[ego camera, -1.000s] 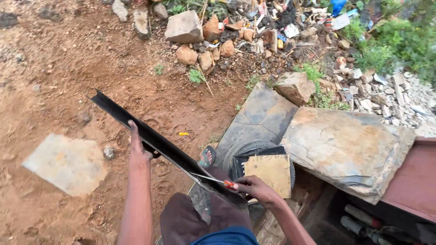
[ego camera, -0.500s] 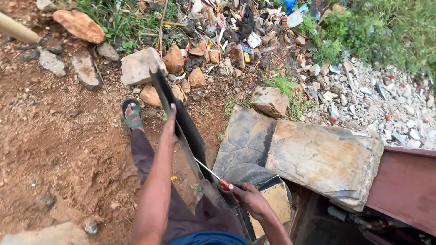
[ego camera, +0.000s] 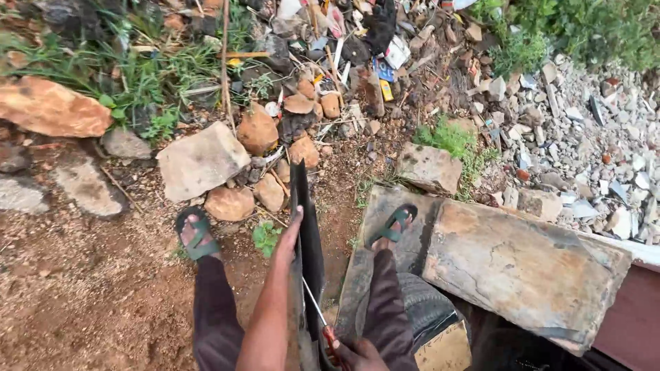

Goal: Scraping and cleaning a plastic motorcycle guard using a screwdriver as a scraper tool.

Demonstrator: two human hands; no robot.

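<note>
Metal strip (ego camera: pixel 307 227) betw. feet, slab (ego camera: pixel 522 264) rt.

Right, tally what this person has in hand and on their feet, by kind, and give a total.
Long dark metal strips: 1, the strip steadied by the left hand
Red-handled tools: 1, the tool gripped by the right hand
Green sandals: 2, the left sandal on the dirt and the right sandal on the stone slab
Total: 4
</note>
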